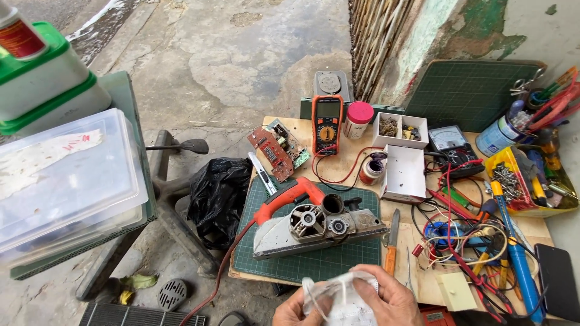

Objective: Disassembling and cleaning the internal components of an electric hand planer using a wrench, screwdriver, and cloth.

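Both hands are at the bottom edge of the view, partly cut off by the frame. The left hand (294, 311) and the right hand (393, 299) hold together a small clear plastic bag (338, 299). The fingers of both hands are closed on the bag and pinch its upper rim, one hand on each side. What is inside the bag I cannot tell; only something pale with small dark marks shows through the plastic. The lower part of the bag and the wrists are outside the picture.

Just above the hands, an electric planer (314, 220) with an orange handle lies on a green cutting mat (302, 262) on the wooden table (362, 166). Its side cover is off, so the pulleys show. Its cord runs off the table toward the floor and disappears at the bottom edge.

Further back stand an orange multimeter (327, 124), a circuit board (278, 149) and a white jar with a pink lid (358, 119). Near the jar is a white box (403, 172), open. The right side of the table is covered with a tangle of wires (453, 235) and hand tools, hard to separate from each other. A black bag (217, 193) hangs at the left of the table, and its contents are hidden.
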